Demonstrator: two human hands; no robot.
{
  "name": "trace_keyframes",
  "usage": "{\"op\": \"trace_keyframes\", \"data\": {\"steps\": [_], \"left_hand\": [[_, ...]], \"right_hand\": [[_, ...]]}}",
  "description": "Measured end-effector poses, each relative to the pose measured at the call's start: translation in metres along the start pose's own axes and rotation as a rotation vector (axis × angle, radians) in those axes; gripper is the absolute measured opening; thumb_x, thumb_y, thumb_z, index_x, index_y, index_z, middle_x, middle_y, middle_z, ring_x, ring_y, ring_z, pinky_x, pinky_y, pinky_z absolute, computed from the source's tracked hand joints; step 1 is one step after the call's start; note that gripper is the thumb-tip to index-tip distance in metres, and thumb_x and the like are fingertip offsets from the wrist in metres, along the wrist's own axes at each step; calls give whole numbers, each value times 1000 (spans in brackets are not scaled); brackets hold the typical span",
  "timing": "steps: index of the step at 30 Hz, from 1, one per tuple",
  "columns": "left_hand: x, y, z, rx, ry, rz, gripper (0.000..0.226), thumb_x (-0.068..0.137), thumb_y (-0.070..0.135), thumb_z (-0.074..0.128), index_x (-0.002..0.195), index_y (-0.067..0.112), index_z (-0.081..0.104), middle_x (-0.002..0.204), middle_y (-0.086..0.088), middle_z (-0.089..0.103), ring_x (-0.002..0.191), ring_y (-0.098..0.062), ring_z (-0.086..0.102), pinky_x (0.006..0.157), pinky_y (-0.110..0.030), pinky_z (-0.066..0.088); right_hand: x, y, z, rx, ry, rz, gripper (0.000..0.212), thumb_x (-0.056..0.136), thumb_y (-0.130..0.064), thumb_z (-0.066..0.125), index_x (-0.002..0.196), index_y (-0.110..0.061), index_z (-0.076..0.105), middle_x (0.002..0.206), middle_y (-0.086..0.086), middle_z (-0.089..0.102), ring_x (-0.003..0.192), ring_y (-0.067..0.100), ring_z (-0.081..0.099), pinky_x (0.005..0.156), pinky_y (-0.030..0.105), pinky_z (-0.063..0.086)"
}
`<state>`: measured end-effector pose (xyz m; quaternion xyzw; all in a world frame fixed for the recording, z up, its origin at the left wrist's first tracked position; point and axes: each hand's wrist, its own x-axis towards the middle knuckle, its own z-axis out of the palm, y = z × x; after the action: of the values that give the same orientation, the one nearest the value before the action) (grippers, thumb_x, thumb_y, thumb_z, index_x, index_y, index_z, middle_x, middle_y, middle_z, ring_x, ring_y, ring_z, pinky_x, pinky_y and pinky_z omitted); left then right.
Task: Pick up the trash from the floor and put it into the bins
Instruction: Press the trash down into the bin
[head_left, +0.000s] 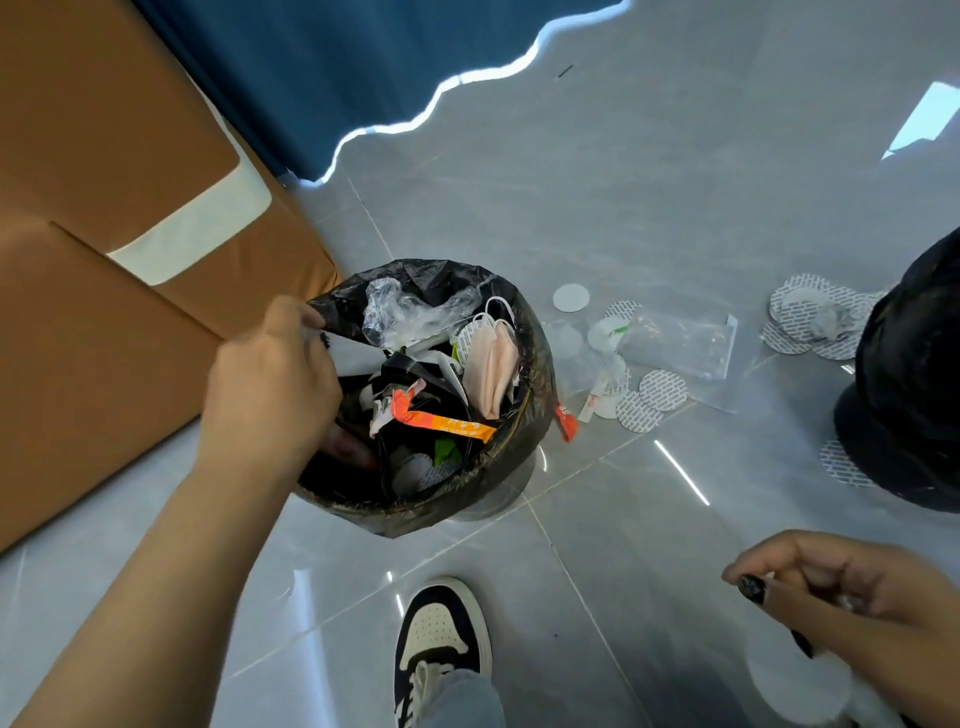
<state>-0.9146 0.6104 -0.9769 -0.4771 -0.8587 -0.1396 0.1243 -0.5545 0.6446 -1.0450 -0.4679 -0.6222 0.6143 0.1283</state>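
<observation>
At bin (524, 415) rim: left hand (270, 384) pinches liner; right hand (852, 587) curled, pinching white trash (795, 691).

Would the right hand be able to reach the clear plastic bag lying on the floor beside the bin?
Probably yes: the right hand has open floor between it and the clear plastic bag, though it already seems to hold white discs.

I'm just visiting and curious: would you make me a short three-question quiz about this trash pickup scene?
1. True or false: the left hand grips the black liner of the bin.
2. Where does the clear plastic bag lie? A) inside the bin B) on the floor right of the bin C) on the cardboard box
3. Fill in: the pink ____ sits inside the bin.

Key: 1 true; 2 B; 3 mask
</observation>
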Motion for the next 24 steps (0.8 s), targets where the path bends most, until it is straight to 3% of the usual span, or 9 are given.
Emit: {"op": "trace_keyframes", "data": {"steps": [4, 7, 9, 13, 15, 18, 21, 23, 24], "left_hand": [[-14, 34, -58, -152, -75, 41, 16, 79, 8, 61, 81, 23, 67, 66, 8, 63, 59, -7, 56, 53, -15, 38], [-20, 42, -55, -90, -226, 78, 17, 76, 10, 64, 76, 25, 69, 61, 15, 58, 55, -1, 49, 51, -7, 27], [-23, 38, -33, -11, -276, 92, 15, 78, 9, 63, 80, 22, 71, 64, 10, 58, 56, -5, 49, 53, -13, 29], [-36, 32, 16, 31, -412, 151, 19, 86, 17, 64, 103, 15, 71, 95, -3, 50, 75, -19, 56, 65, -22, 45], [-44, 31, 27, 41, -540, 192, 32, 87, 22, 65, 119, 17, 67, 105, -5, 50, 90, -23, 59, 82, -29, 49], [-44, 31, 23, -72, -645, 228, 33, 90, 21, 62, 123, 19, 65, 107, -2, 63, 100, -16, 60, 86, -19, 41], [-42, 31, 20, -186, -691, 135, 32, 88, 12, 64, 119, 21, 67, 104, 6, 72, 97, -6, 65, 93, -18, 46], [-43, 31, 25, -168, -648, 107, 26, 84, 15, 69, 110, 20, 69, 96, 7, 72, 92, -9, 66, 92, -29, 51], [-44, 31, 28, -136, -615, 101, 24, 82, 19, 72, 106, 21, 69, 94, 6, 71, 91, -12, 66, 87, -34, 53]], "right_hand": [[0, -3, 0, 29, -15, 21, 32, 81, 4, 64, 69, -24, 76, 43, 8, 50, 41, 10, 46, 47, 10, 36], [-1, -8, 1, 42, -38, 12, 33, 81, 6, 64, 67, -22, 76, 43, 8, 50, 39, 8, 46, 46, 8, 36], [-2, -9, 1, 44, -47, 20, 33, 81, 5, 64, 67, -23, 76, 44, 9, 51, 39, 8, 47, 47, 8, 37], [-2, -7, -2, 29, -51, 29, 33, 81, 4, 63, 68, -24, 76, 43, 8, 52, 40, 7, 48, 47, 9, 37], [-2, -4, -2, 18, -46, 33, 33, 81, 4, 64, 68, -24, 76, 43, 9, 53, 41, 7, 49, 47, 9, 37], [-1, -2, -2, 35, -53, 37, 33, 82, 4, 63, 70, -23, 76, 44, 8, 52, 42, 9, 50, 48, 10, 38], [1, -4, -2, 105, -46, 39, 28, 80, 3, 66, 70, -21, 77, 45, 8, 52, 41, 9, 48, 46, 11, 38], [0, -11, 0, 160, -65, 77, 5, 70, -22, 81, 73, -21, 77, 50, 11, 57, 41, 7, 46, 45, 11, 37], [0, -9, -1, 167, -79, 80, 23, 62, -38, 84, 77, -21, 77, 55, 11, 61, 43, 8, 47, 45, 12, 37]]}}
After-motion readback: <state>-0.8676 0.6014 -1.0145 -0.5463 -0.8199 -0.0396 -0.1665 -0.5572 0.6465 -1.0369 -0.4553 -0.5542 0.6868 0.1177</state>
